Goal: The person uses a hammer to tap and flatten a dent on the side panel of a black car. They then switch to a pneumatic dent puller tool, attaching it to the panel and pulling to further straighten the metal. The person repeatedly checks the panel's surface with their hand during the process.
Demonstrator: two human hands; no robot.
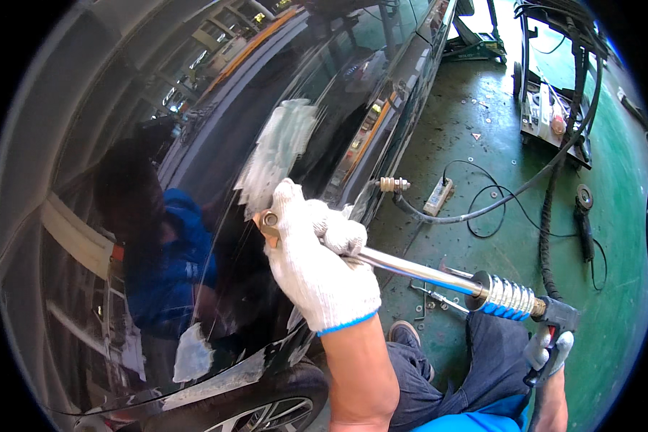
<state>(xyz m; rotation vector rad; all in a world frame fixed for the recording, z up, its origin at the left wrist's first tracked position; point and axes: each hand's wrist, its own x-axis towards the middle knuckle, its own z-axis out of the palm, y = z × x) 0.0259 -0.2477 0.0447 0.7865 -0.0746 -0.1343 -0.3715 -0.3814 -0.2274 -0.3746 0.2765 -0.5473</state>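
Note:
A dark, glossy car body panel [216,273] fills the left side, with a pale sanded patch [281,147] on it. My left hand [320,263], in a white knit glove, is closed round the front of the chrome shaft [421,271] of a dent puller, close against the panel below the patch. A copper-coloured piece with a bolt [268,224] sticks out beside that hand, at the panel. My right hand [546,351], also gloved, grips the puller's black pistol handle [560,317] at lower right. Between them sits a ribbed metal sleeve [510,298]. The shaft's tip is hidden.
A cable clamp [394,185] sits at the car's edge. On the green floor [439,129] lie a power strip [438,196], an angle grinder [585,225], and small tools [439,297]. Behind stand a wheeled cart [554,115] and floor jack [475,47]. A thick hose [547,237] trails down.

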